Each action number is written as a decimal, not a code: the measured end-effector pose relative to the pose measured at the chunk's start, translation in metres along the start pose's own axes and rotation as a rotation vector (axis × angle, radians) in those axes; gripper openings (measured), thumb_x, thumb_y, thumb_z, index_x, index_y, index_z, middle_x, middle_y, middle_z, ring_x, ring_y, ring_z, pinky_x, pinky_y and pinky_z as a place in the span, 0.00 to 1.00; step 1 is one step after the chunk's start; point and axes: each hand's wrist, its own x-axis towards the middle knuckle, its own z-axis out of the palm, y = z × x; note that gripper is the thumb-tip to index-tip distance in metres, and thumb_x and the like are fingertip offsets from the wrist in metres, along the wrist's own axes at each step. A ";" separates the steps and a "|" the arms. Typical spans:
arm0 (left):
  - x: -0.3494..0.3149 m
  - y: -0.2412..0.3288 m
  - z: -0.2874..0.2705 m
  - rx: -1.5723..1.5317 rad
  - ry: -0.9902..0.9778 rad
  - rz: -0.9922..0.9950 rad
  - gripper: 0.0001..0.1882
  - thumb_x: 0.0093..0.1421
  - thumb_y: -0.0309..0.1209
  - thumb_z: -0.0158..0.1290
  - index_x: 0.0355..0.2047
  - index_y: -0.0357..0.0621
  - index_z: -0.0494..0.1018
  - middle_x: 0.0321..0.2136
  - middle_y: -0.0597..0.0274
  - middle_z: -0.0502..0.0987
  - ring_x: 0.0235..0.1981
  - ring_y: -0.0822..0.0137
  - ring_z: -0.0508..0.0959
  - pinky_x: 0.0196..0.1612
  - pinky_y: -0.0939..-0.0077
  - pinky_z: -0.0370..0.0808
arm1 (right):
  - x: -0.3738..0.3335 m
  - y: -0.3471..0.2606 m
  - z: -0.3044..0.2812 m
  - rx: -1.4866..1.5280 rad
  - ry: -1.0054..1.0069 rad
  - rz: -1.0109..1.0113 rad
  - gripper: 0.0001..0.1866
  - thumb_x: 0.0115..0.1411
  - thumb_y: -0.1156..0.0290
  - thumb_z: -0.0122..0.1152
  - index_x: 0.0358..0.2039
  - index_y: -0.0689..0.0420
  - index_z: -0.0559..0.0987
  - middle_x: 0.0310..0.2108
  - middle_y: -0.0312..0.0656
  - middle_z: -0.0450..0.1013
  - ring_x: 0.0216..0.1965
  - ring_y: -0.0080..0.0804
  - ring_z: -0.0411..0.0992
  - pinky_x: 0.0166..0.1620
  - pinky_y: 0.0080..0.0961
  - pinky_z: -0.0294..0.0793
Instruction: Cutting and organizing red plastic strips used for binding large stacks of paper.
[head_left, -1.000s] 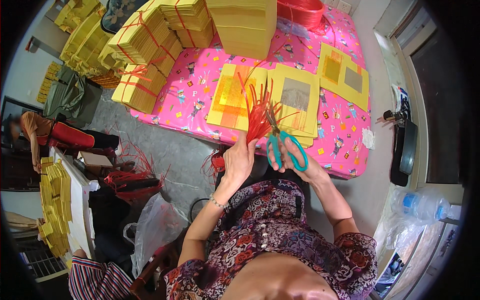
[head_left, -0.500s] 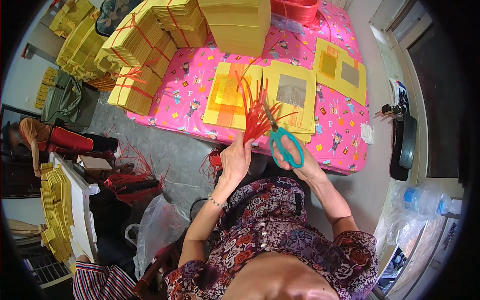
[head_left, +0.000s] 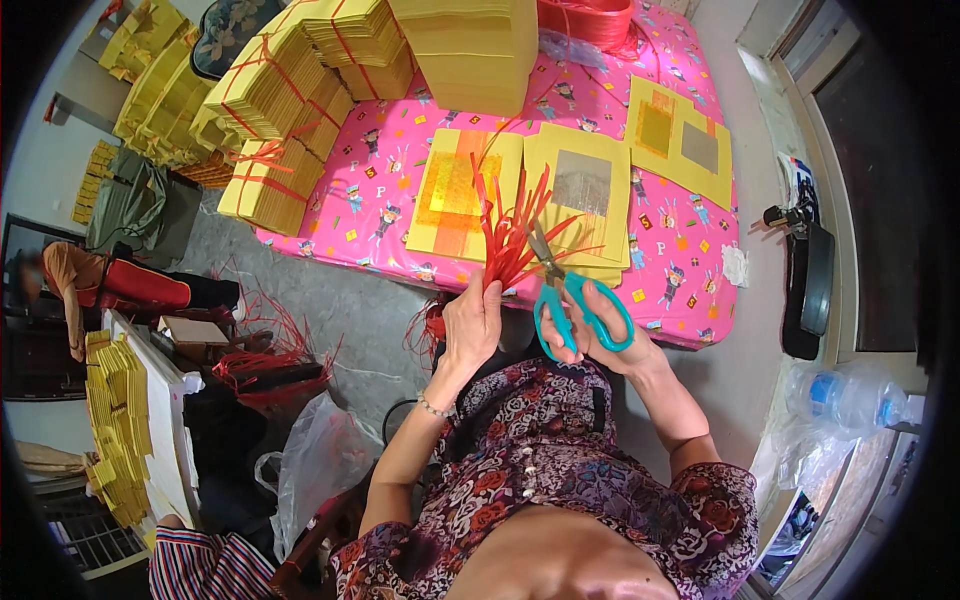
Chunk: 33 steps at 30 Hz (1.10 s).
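Note:
My left hand (head_left: 472, 326) is closed round the lower end of a bunch of red plastic strips (head_left: 507, 245), whose loose ends fan upward. In my right hand (head_left: 618, 340) is a pair of scissors (head_left: 552, 272) with teal handles, thumb and fingers through the spread loops. The blades point up and slightly left, against the right side of the strips; where they meet the strips is partly hidden. Just beyond, on the pink patterned table cover (head_left: 390, 170), lie yellow paper sheets with a gold panel (head_left: 450, 190) and a silver panel (head_left: 583, 180).
Tied stacks of yellow paper (head_left: 270, 185) stand at the table's left, with a tall stack (head_left: 465, 60) behind. A red bundle (head_left: 590, 22) sits at the far edge. Another person (head_left: 130, 275) is at the left. A clear plastic bag (head_left: 320, 460) stands near my left arm.
The scissors have moved slightly down, and their handles have spread wider apart. The red strips' ends have shifted a little; my left hand stays nearly in place.

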 end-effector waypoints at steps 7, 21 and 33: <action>0.001 -0.002 0.000 0.063 0.022 0.013 0.13 0.63 0.34 0.46 0.38 0.33 0.67 0.16 0.43 0.70 0.20 0.43 0.74 0.20 0.57 0.67 | 0.000 0.006 -0.007 -0.251 -0.018 0.121 0.31 0.60 0.35 0.34 0.36 0.55 0.66 0.24 0.33 0.64 0.22 0.19 0.65 0.23 0.14 0.58; 0.000 -0.011 -0.012 0.111 -0.129 0.178 0.11 0.59 0.33 0.51 0.36 0.39 0.67 0.23 0.47 0.73 0.25 0.46 0.75 0.22 0.58 0.70 | 0.011 0.006 -0.026 -0.297 0.051 0.118 0.30 0.61 0.37 0.35 0.36 0.55 0.66 0.24 0.31 0.64 0.21 0.17 0.63 0.21 0.12 0.55; 0.001 -0.007 -0.016 -0.001 -0.131 0.066 0.11 0.61 0.34 0.49 0.37 0.37 0.67 0.23 0.43 0.73 0.27 0.42 0.74 0.24 0.58 0.70 | 0.014 0.015 -0.027 -0.099 0.177 -0.003 0.25 0.62 0.44 0.46 0.35 0.58 0.67 0.19 0.31 0.62 0.15 0.14 0.57 0.18 0.11 0.53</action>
